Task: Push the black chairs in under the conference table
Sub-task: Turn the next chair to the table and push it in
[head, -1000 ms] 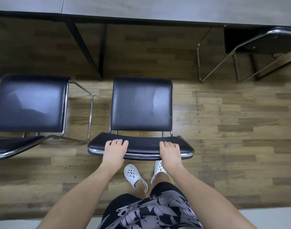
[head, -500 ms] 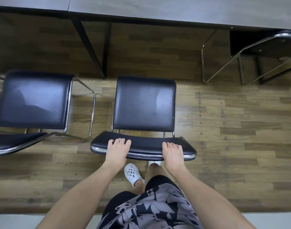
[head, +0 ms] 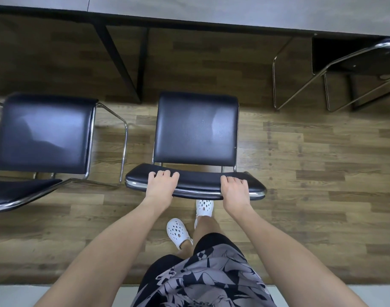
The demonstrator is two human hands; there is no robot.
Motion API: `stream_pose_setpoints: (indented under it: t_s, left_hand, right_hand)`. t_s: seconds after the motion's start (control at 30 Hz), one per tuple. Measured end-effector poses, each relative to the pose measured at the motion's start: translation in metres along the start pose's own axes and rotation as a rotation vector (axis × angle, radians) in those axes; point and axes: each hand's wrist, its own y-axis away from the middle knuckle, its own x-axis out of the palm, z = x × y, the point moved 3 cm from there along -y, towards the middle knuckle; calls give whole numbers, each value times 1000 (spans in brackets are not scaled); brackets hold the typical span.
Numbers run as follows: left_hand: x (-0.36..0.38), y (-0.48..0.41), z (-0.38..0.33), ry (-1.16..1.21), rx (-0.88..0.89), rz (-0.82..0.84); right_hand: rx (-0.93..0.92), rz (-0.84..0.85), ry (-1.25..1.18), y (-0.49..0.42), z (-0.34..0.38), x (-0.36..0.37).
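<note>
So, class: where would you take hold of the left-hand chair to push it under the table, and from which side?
Grip the top edge of the left chair's padded backrest, both hands spread apart, standing behind it on the side away from the conference table. The seat faces the table, so the backrest is the near, graspable bar, just as both hands hold the middle chair.

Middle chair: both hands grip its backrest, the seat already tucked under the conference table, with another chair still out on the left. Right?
Not quite. The head view shows the middle chair wholly short of the conference table, seat not yet under. Left hand and right hand do grip its backrest, and the left chair is out too.
</note>
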Motion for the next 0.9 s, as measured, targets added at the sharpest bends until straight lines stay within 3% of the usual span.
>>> stream_pose_setpoints:
  t_s: [0.9]
  left_hand:
    - [-73,-119,10,-45,-10,-33]
  right_hand:
    - [-16,-37,37,-117,-44,-66]
